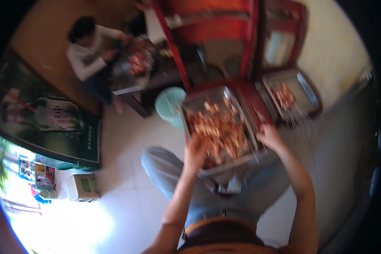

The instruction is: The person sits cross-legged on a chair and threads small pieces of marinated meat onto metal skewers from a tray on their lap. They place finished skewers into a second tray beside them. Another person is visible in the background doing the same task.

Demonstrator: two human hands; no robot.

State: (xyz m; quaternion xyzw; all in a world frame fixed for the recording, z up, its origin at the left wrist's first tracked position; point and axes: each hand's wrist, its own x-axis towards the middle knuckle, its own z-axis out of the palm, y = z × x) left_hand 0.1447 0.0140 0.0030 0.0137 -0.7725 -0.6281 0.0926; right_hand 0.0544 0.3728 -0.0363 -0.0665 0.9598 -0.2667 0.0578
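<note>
A metal tray (pixel 190 125) of cut raw meat pieces (pixel 222 133) rests on a red wooden chair (pixel 260 108) before me, between my knees. My left hand (pixel 197 149) is at the tray's near left, its fingers bent over the meat; blur hides whether a piece is between them. Just outside the tray's right edge, my right hand (pixel 268 135) has curled fingers beside thin skewers (pixel 246 106) lying lengthwise on the seat. Whether it grips any is too blurred to see.
A second chair at right bears a metal tray (pixel 308 104) with skewered meat (pixel 285 96), sticks jutting over its near edge. A turquoise bucket (pixel 170 103) stands left of my tray. Beyond, a person (pixel 89 54) works at a dark table (pixel 165 77) holding more meat.
</note>
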